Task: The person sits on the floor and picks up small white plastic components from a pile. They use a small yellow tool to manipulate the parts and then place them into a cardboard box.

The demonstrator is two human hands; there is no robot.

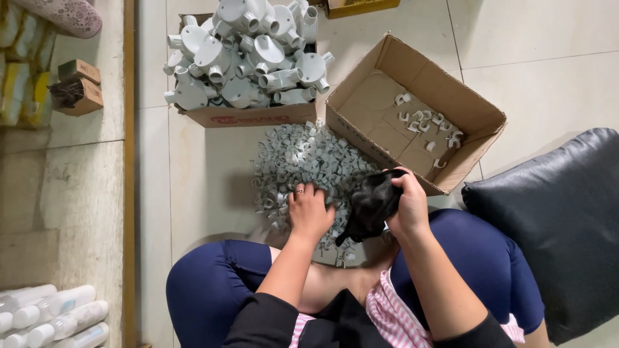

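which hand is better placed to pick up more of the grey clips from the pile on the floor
Left, probably. The left hand already rests palm-down on the pile of grey clips with nothing in it, while the right hand is closed on a black bag beside the open cardboard box.

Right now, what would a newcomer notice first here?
A grey pile of clips on the floor, with the left hand pressed on it and the right hand gripping a black cloth. Behind it, a box of white fittings, beside a nearly empty carton.
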